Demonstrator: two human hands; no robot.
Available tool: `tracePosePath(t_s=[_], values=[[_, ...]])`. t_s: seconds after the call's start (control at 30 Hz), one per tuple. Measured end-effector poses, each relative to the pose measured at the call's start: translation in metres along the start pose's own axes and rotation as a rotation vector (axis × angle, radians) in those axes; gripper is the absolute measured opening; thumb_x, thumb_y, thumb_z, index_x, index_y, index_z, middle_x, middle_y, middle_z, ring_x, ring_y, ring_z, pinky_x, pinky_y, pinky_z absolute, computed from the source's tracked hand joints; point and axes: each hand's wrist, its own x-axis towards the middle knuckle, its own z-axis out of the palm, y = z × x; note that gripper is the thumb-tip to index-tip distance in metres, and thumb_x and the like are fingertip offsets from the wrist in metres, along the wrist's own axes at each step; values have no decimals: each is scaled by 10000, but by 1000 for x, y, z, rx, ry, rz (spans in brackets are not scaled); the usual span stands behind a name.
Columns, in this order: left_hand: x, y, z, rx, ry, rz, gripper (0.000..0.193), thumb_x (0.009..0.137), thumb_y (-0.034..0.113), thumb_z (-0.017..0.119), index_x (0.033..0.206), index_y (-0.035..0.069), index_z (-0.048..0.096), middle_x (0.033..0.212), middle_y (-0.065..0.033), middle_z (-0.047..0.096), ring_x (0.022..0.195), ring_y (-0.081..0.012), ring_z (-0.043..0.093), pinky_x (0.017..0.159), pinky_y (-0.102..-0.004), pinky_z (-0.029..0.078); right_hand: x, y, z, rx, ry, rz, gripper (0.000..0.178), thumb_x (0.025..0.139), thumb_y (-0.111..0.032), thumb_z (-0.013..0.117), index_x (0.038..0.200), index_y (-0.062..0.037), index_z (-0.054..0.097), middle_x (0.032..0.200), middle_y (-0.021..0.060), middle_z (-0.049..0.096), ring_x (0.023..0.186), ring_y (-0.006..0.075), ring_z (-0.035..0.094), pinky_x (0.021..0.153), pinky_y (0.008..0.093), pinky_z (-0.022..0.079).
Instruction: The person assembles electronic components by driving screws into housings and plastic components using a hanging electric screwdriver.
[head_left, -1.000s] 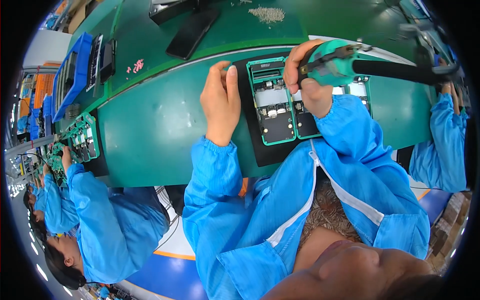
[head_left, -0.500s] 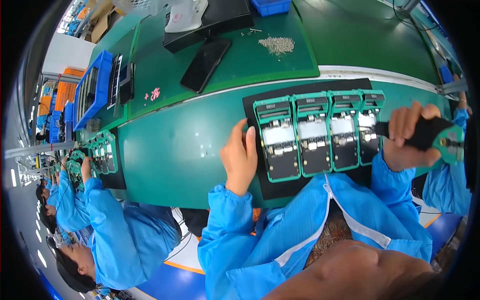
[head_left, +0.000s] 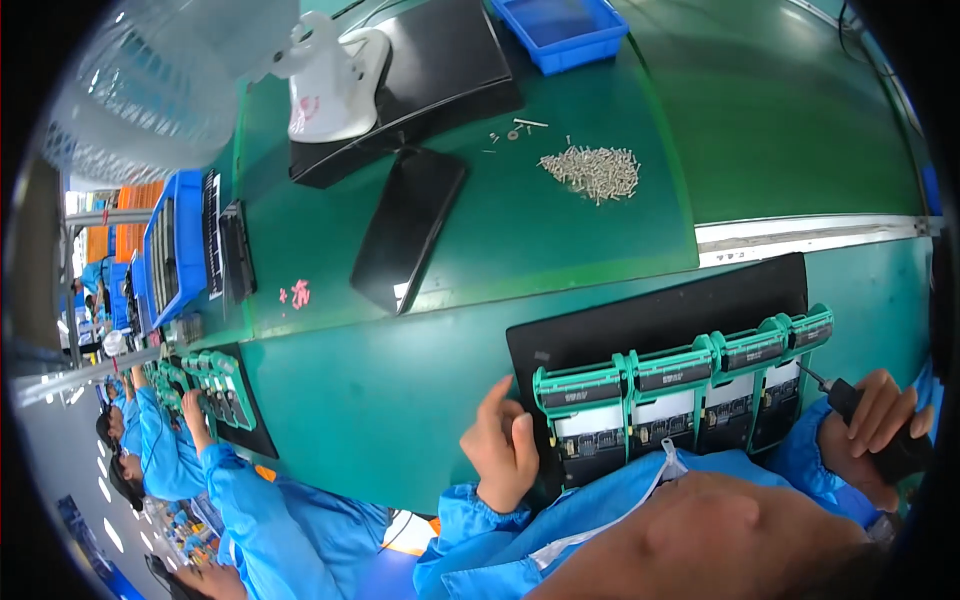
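Several green device housings (head_left: 672,378) stand side by side in a row on a black mat (head_left: 700,300). Each has a dark panel at its far end, then a white part and circuit parts. My left hand (head_left: 500,450) is beside the leftmost housing at the mat's left edge, fingers loosely apart and holding nothing. My right hand (head_left: 880,425) is wrapped around a black electric screwdriver (head_left: 845,398). Its thin bit points left and away, toward the rightmost housing; whether it touches is unclear. The housings' near ends are hidden by my blue jacket.
A heap of small screws (head_left: 600,172) lies beyond the mat. Further left are a black phone (head_left: 410,230), pink bits (head_left: 299,293), a white fan (head_left: 335,85) on a black box, and a blue bin (head_left: 180,240). A blue tray (head_left: 565,35) sits at the back. Co-workers sit leftward.
The view has tilted, so the housings appear lower and the fan and screws larger. The screwdriver in my right hand now shows its bit beside the rightmost housing. My left hand stays by the mat.
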Motion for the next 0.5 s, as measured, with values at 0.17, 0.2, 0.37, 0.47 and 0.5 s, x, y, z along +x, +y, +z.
tracePosePath(t_s=[0.17,0.2,0.37,0.47,0.5], values=[[2,2,-3,-9,3,20,321,860,81,500,1155,-46,509,656,-96,569,532,-178,547,515,-287,433,-3,5,-5,-42,0,9,637,616,-442,810,979,-41,474,633,-8,515,446,46,508,485,117,384],[4,3,-2,-17,4,38,320,869,86,489,1160,-46,504,659,-96,572,535,-175,548,517,-285,433,-1,0,-7,-71,-8,25,666,614,-488,801,999,-51,477,654,0,525,460,53,513,499,145,397],[3,1,0,-75,31,9,314,896,117,463,1163,-45,494,668,-98,581,548,-165,550,520,-275,432,9,-13,-19,-109,33,79,671,645,-515,773,1040,-53,488,689,28,508,503,72,470,546,191,354],[3,-3,3,-97,56,0,307,910,146,453,1149,-43,498,672,-101,587,553,-163,549,522,-266,429,8,-15,-27,-162,86,43,589,624,-417,784,970,-45,486,694,10,472,524,67,434,572,197,339],[0,-7,3,-99,84,0,305,912,150,452,1144,-42,499,672,-102,587,550,-161,546,521,-263,426,3,-17,-38,-163,95,41,577,619,-417,774,956,-46,489,686,6,466,534,70,432,574,207,328]])
